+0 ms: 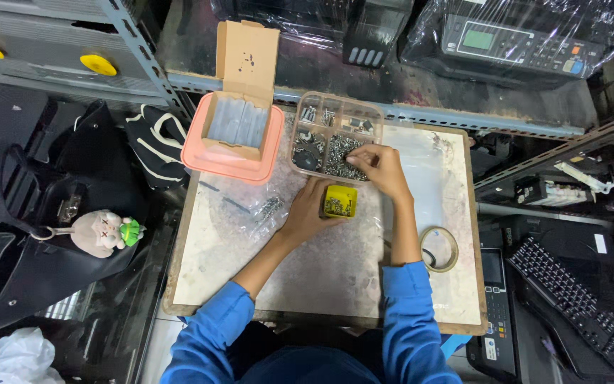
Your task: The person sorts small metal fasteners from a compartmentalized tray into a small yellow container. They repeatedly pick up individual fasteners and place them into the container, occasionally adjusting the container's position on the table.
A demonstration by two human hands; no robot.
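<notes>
My left hand rests on the worktable and holds a small yellow box full of screws by its left side. My right hand reaches into a clear plastic compartment tray, fingers pinched over the heap of silver screws in its near right compartment. Whether a screw is between the fingertips is too small to tell. Both arms wear blue sleeves.
A pink tray with an open cardboard box of clear bags sits at the table's far left. A tape roll lies at the right. Loose screws in plastic lie left of my hand. Wrapped printers, a keyboard and bags surround the table.
</notes>
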